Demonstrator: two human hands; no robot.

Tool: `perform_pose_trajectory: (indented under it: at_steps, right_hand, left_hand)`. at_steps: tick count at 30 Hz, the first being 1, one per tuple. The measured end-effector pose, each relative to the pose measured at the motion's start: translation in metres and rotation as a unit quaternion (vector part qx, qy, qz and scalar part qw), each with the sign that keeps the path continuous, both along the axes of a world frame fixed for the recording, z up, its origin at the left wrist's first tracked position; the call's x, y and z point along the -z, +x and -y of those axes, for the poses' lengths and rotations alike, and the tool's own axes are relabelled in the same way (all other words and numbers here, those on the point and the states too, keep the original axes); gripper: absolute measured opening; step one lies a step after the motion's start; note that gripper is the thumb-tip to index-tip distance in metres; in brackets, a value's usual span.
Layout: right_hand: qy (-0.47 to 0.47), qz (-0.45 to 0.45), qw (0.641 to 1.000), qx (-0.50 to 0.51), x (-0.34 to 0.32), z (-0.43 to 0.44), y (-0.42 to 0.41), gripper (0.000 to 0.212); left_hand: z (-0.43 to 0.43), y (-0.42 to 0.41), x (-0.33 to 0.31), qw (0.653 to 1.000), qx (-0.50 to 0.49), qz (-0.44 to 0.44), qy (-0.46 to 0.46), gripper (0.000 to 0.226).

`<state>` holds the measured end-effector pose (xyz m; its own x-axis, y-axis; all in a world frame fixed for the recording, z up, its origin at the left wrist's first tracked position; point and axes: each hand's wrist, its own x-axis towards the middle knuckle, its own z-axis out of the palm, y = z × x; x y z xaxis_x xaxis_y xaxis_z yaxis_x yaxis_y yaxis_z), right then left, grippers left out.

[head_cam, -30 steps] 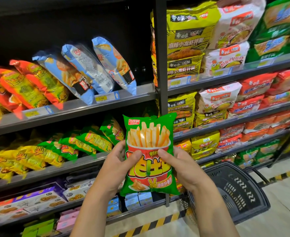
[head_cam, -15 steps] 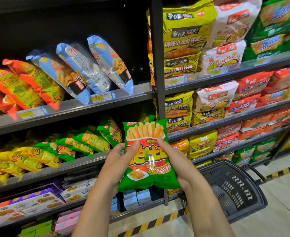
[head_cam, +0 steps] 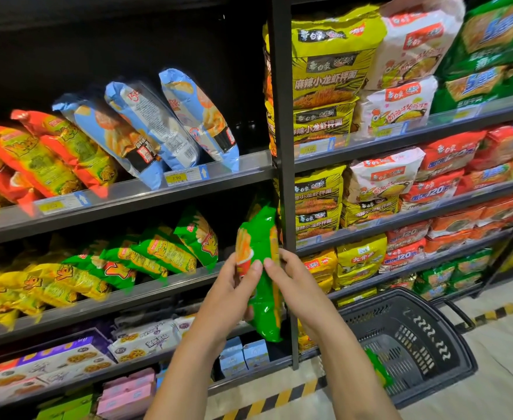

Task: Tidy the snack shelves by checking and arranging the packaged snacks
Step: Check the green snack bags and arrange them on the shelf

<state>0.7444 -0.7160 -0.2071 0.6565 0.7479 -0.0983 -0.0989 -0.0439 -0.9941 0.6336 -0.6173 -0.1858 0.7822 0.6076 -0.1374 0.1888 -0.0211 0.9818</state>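
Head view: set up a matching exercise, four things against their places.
Things:
1. green fries bag
2. blue bags
3. black basket
4. yellow noodle packs

Places:
a. on the floor
b. right shelving, top shelf
c. held between left hand and right hand
d. left shelving, upper shelf

Pairs: 1-c, 2-d, 3-a, 4-b

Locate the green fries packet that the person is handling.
Head view, centre: the green fries packet is held edge-on between the left hand and right hand, just left of the black shelf upright and above-left of the black basket.
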Motion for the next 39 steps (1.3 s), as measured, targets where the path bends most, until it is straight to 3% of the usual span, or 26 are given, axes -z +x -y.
perform_pose_trajectory:
  at_steps: [3,6,8,10,12,17,21,27,34,39]
  right_hand:
    - [0.004,-0.042,0.999,-0.024,-0.001,0.003,0.003,0.035]
    - [0.004,-0.028,0.999,-0.023,0.001,0.003,0.005,0.031]
    - [0.013,-0.006,1.0,-0.014,0.001,0.005,0.006,0.029]
    - [0.03,-0.001,0.999,0.011,0.004,0.007,0.008,0.028]
    - [0.046,-0.01,0.998,0.039,0.005,0.011,0.011,0.031]
    - [0.052,-0.078,0.995,-0.017,0.005,0.018,0.018,0.066]
    - [0.076,-0.135,0.984,-0.092,0.005,0.023,0.017,0.051]
    - [0.102,-0.095,0.988,-0.067,0.009,0.028,0.025,0.054]
    - [0.087,-0.03,0.994,-0.057,0.013,0.037,0.035,0.054]
    - [0.093,-0.02,0.994,-0.058,0.013,0.038,0.039,0.057]
  left_hand:
    - [-0.005,-0.004,0.003,0.999,-0.033,0.01,-0.021,0.075]
    - [-0.005,-0.005,0.005,0.995,-0.08,0.029,-0.054,0.093]
    - [-0.007,-0.006,0.006,0.991,-0.094,0.037,-0.086,0.085]
    - [-0.011,-0.007,0.007,0.988,-0.087,0.052,-0.114,0.058]
    - [-0.012,-0.01,0.004,0.984,-0.07,0.074,-0.147,0.045]
    - [-0.011,-0.012,0.0,0.97,-0.049,0.101,-0.216,0.051]
    - [-0.012,-0.009,0.002,0.965,-0.027,0.098,-0.243,0.054]
    - [-0.011,-0.007,0.001,0.987,-0.026,0.093,-0.131,0.026]
    - [-0.01,-0.006,-0.006,0.992,0.011,0.088,-0.093,0.051]
    - [-0.011,-0.005,-0.005,0.993,0.012,0.095,-0.072,0.049]
